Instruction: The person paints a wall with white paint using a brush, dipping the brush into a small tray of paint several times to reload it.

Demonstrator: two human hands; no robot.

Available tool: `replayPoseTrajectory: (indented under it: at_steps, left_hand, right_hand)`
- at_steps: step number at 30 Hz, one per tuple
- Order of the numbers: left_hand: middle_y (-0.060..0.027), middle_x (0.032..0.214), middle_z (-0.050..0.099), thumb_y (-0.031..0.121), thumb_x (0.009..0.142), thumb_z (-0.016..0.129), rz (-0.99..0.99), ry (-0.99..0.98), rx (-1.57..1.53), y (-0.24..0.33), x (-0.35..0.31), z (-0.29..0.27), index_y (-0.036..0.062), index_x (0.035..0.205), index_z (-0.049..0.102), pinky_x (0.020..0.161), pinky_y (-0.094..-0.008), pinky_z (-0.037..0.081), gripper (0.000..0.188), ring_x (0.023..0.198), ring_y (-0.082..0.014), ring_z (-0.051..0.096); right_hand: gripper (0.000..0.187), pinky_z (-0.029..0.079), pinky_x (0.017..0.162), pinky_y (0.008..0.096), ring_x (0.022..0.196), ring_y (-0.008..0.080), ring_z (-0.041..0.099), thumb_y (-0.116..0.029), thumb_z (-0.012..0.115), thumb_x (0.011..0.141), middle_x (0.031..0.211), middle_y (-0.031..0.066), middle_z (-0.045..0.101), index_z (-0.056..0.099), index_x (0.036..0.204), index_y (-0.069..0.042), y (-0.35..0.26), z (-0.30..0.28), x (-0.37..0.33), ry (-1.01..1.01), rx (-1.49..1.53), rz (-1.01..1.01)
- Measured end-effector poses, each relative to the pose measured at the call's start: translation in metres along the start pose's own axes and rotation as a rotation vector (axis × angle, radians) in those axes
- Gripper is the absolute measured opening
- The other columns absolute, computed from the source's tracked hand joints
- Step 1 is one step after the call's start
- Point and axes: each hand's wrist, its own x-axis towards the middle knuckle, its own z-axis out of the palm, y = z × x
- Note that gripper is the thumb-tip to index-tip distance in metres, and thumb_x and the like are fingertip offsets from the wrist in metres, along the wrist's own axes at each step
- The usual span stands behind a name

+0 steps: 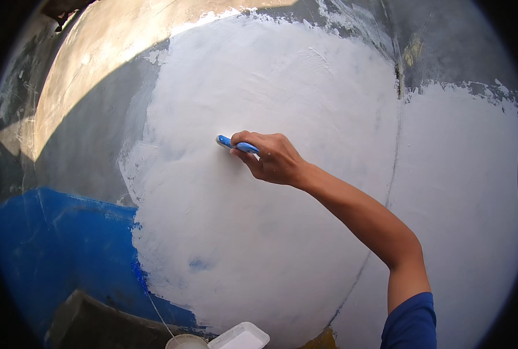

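A blue hand tool (248,148) was held in the right grip (273,156), pinched between the thumb below and the bent fingers above. Its far end was presented to the white-coated wall (305,232), just left of the fingertips; whether bristles or a blade were fitted there could not be made out. The left grip was not shown, so its state could not be told.

The tool was judged to be light and its handle stiff, likely smooth plastic, which could be made slippery by wet coating. No fragility was suggested by its shape. It was judged best taken by the middle of the handle, as was done here, with the thumb opposed to the fingers so that twisting could be resisted and the working end left free.

Well below the grip, a white tray (219,342) and the rim of a round tub (180,337) were seen side by side. Below and to the left of the grip, bare blue paint (55,244) was left exposed beside the white coat.
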Motion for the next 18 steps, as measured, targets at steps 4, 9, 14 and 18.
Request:
replayPoseTrajectory:
  at_steps: [4,9,14,18]
  left_hand:
    - [-0.0149,0.133,0.051,0.026,0.094,0.053,-0.064,0.045,0.061,-0.005,0.004,0.005,0.0042,0.139,0.035,0.1,-0.0517,0.042,0.053,0.122,-0.0319,0.05]
    - [-0.0149,0.134,0.051,0.026,0.094,0.053,-0.049,0.056,0.022,-0.012,0.004,0.002,0.0035,0.14,0.034,0.102,-0.0527,0.04,0.054,0.122,-0.0321,0.05]
    - [-0.0145,0.132,0.053,0.029,0.095,0.052,-0.051,0.074,0.007,-0.018,0.003,-0.003,0.0037,0.139,0.036,0.1,-0.0518,0.041,0.054,0.121,-0.0316,0.051]
    - [-0.0143,0.131,0.054,0.03,0.095,0.052,0.0,0.091,0.065,-0.012,-0.002,0.01,0.0045,0.139,0.037,0.098,-0.0497,0.044,0.053,0.119,-0.0311,0.053]
  right_hand:
    - [0.015,0.049,0.059,0.0256,0.063,0.0094,0.059,-0.014,0.063,0.091,0.073,0.0065,0.065,0.061,0.09,0.001,0.052,-0.053,0.022,0.22,0.168,0.393]
    - [0.018,0.051,0.065,0.0354,0.069,0.0249,0.068,-0.027,0.064,0.087,0.074,0.0103,0.069,0.064,0.089,-0.009,0.138,-0.189,0.036,0.673,-0.515,0.399]
    - [0.019,0.052,0.067,0.0477,0.074,0.0388,0.066,-0.027,0.057,0.09,0.077,0.0171,0.068,0.058,0.101,-0.011,0.16,-0.184,0.054,0.507,-0.768,0.427]
    - [0.025,0.051,0.05,0.0345,0.059,0.0273,0.064,-0.002,0.064,0.08,0.069,0.0114,0.061,0.056,0.103,-0.008,0.084,-0.058,0.044,0.179,-0.618,-0.107]
